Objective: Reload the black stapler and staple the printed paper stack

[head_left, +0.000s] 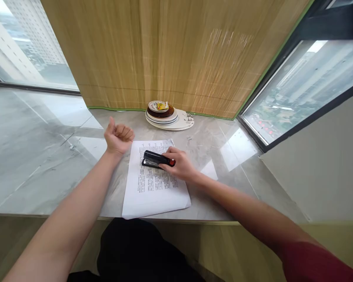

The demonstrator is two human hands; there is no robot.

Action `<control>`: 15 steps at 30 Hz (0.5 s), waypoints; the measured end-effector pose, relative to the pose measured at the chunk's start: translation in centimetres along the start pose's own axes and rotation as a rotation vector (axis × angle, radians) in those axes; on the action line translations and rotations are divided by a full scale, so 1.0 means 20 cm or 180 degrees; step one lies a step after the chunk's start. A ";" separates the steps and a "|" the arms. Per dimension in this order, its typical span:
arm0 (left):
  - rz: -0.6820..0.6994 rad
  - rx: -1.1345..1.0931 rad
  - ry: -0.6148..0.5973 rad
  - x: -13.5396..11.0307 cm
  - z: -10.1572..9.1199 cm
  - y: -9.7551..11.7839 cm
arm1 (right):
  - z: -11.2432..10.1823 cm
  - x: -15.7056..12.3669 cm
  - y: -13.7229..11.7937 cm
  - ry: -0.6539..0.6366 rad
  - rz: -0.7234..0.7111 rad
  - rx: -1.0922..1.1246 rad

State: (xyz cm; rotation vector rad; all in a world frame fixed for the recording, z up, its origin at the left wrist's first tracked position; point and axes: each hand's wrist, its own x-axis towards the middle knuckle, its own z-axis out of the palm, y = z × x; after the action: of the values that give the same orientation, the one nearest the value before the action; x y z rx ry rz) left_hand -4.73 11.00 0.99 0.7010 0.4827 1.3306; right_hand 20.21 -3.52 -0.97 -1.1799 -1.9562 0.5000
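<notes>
A black stapler (155, 158) lies over the upper part of a printed paper sheet (155, 201), its jaws pointing left. My right hand (179, 164) is closed around the stapler's rear end, where a red patch shows. Just beyond the sheet's upper left corner, my left hand (119, 137) is held in a loose fist with the thumb up, and no object shows in it. The sheet lies on a grey marble-look counter (111, 199), its near edge reaching the counter's front edge. Whether it is one sheet or several I cannot tell.
Behind the paper stands a stack of plates (161, 117) with a small yellow packet (162, 106) on top. A bamboo blind (164, 51) hangs behind it. Small bits (189, 138) lie on the counter. Windows flank both sides, and a white wall (317, 164) is at right.
</notes>
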 end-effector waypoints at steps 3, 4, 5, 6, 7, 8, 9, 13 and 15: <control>-0.0245 -0.0133 -0.0045 -0.01 -0.01 0.00 | -0.03 -0.04 0.00 -0.0045 0.0006 -0.0103; -0.0268 -0.0159 -0.0083 0.00 -0.01 -0.01 | -0.07 -0.08 0.01 -0.0075 0.0040 -0.0128; -0.0273 -0.0174 -0.0122 0.00 -0.01 -0.02 | -0.12 -0.12 0.02 -0.0095 0.0088 -0.0152; -0.0276 -0.0183 -0.0151 0.00 -0.02 -0.02 | -0.18 -0.16 0.04 -0.0096 0.0159 -0.0179; -0.0295 -0.0183 -0.0161 0.01 -0.02 -0.03 | -0.24 -0.21 0.06 -0.0077 0.0247 -0.0194; -0.0325 -0.0179 -0.0153 0.01 -0.02 -0.03 | -0.29 -0.26 0.07 -0.0064 0.0356 -0.0191; -0.0364 -0.0171 -0.0139 0.02 -0.02 -0.03 | -0.35 -0.29 0.09 -0.0091 0.0464 -0.0165; -0.0409 -0.0169 -0.0129 0.02 -0.03 -0.01 | -0.49 -0.32 0.21 -0.0002 0.0791 -0.0147; -0.0360 -0.0186 -0.0146 0.02 -0.03 0.00 | -0.49 -0.25 0.29 0.0184 0.0762 -0.0579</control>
State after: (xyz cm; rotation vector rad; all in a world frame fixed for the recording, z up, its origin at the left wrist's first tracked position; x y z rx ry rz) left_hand -5.04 11.56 0.47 0.6456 0.4386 1.2153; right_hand 32.46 -5.52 -0.85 -1.5385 -1.8510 0.4106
